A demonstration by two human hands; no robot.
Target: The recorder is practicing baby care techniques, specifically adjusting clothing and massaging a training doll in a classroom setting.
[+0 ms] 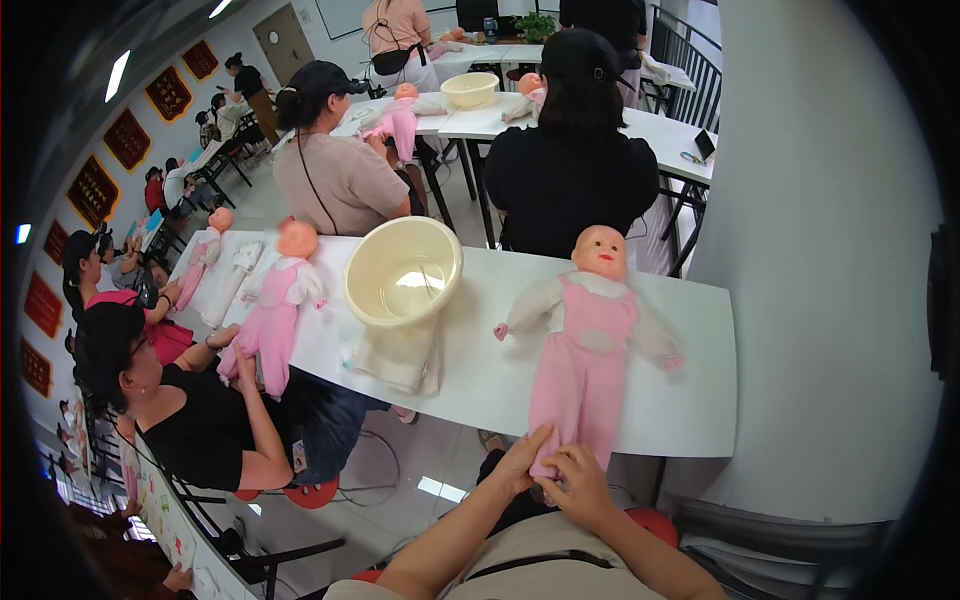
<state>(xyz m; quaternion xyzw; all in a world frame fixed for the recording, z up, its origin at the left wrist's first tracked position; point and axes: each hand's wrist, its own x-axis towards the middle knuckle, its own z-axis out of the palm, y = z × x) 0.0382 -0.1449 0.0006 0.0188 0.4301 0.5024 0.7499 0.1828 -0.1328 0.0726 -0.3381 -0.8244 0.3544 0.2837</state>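
A baby doll (598, 330) in pink overalls and white sleeves lies face up on the white table (686, 409), its head away from me. Both its legs reach past the near edge. My left hand (522, 459) grips the lower end of the doll's pink trouser leg (551, 420) on the picture's left side. At that same cuff, the bent fingers of my right hand (581, 480) pinch the cloth. The doll's foot there is mostly hidden by my fingers. Its other leg hangs beside my right hand, untouched as far as I can see.
Left of the doll stands a cream plastic basin (403, 274) on a folded white cloth (397, 360). A seated person (202, 420) beside me handles another doll (274, 315). A wall (817, 300) rises at the right. Folded chairs (780, 547) stand at lower right; more people sit ahead.
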